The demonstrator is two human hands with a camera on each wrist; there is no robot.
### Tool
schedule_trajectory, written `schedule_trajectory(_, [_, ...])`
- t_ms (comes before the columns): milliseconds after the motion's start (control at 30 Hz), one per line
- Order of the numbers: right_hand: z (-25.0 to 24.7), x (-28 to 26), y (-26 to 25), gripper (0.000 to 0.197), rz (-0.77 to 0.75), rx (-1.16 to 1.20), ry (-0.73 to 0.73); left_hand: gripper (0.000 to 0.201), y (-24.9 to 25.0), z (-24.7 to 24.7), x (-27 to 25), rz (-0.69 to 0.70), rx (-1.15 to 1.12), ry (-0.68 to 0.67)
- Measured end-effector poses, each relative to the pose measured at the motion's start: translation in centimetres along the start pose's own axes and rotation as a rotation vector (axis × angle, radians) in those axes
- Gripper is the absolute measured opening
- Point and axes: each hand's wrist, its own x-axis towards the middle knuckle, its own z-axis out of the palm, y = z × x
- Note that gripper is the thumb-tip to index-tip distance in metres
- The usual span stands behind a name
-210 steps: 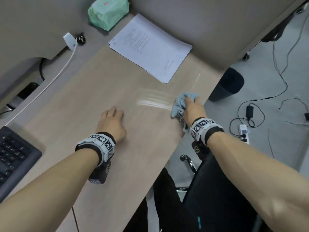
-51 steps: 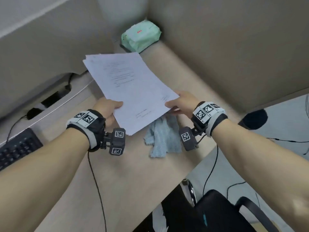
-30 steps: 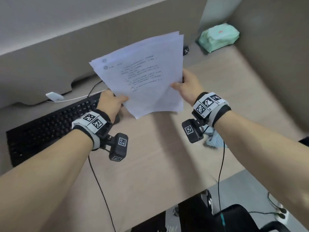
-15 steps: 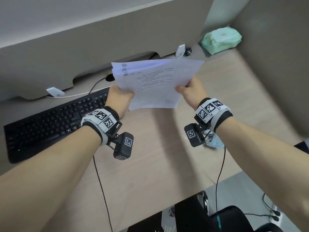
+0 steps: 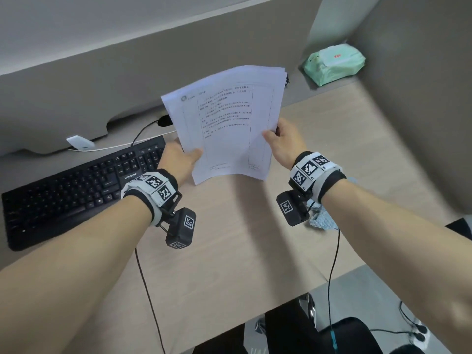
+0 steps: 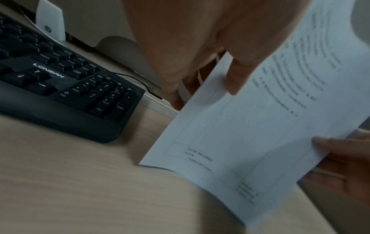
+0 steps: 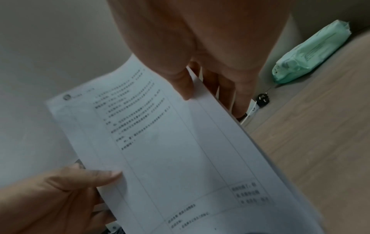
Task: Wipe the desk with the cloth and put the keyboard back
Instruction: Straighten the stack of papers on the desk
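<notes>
Both hands hold a stack of printed white papers (image 5: 227, 121) upright above the wooden desk (image 5: 229, 251). My left hand (image 5: 178, 159) pinches its lower left edge, thumb on the front. My right hand (image 5: 283, 141) pinches the right edge. The left wrist view shows the papers (image 6: 260, 126) with my thumb over the edge; the right wrist view shows the papers (image 7: 170, 150) the same way. A black keyboard (image 5: 76, 185) lies at the left, askew. The blue cloth (image 5: 321, 221) lies crumpled on the desk under my right wrist, mostly hidden.
A green pack of wipes (image 5: 334, 63) sits in the far right corner. A white charger (image 5: 79, 143) and its cable lie behind the keyboard. Grey partition walls close the desk at the back and right. A black chair (image 5: 344, 335) stands below the desk's front edge.
The stack of papers has tilted back up from nearly flat to upright, still held by both hands. The cloth lies where it was left on the desk.
</notes>
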Motion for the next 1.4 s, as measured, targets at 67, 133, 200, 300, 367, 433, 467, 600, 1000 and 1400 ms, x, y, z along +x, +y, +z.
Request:
schedule_trajectory(67, [0.2, -0.1, 0.3, 0.013, 0.000, -0.008, -0.004, 0.026, -0.4, 0.1, -0.1, -0.043, 0.077, 0.009])
schedule_trajectory(133, [0.2, 0.0, 0.2, 0.013, 0.001, -0.002, 0.005, 0.026, -0.1, 0.0, -0.2, -0.046, 0.142, 0.035])
schedule_trajectory(200, [0.0, 0.3, 0.2, 0.016, -0.002, -0.020, 0.018, 0.027, 0.3, -0.2, -0.3, -0.031, 0.212, 0.071])
schedule_trajectory(300, [0.0, 0.3, 0.5, 0.022, -0.001, -0.050, 0.014, 0.027, 0.5, -0.5, -0.6, -0.014, 0.223, 0.080])
schedule_trajectory(367, [0.2, 0.0, 0.8, 0.027, 0.023, -0.054, 0.000, 0.026, 0.1, -0.6, -0.6, -0.034, 0.210, 0.074])
schedule_trajectory(433, [0.3, 0.1, 0.8, 0.024, 0.039, -0.041, -0.020, 0.023, -0.2, -0.9, -0.3, -0.052, 0.159, 0.062])
schedule_trajectory(467, [0.3, 0.2, 0.6, 0.020, 0.041, -0.039, -0.035, 0.023, -0.3, -1.1, -0.1, -0.063, 0.140, 0.050])
schedule_trajectory(600, [0.2, 0.3, 0.3, 0.016, 0.084, -0.088, -0.099, 0.026, -1.2, -1.7, 0.2, -0.190, 0.214, -0.071])
schedule_trajectory(1000, [-3.5, -4.0, 8.4, 0.025, 0.359, -0.751, -0.121, 0.026, -6.7, 1.1, 0.4, -0.456, 0.559, -0.125])
schedule_trajectory(1400, [-7.2, -5.9, 12.6, 0.070, 0.600, -0.901, -0.224, 0.064, -3.9, 3.5, 2.1, -0.357, 0.601, 0.049])
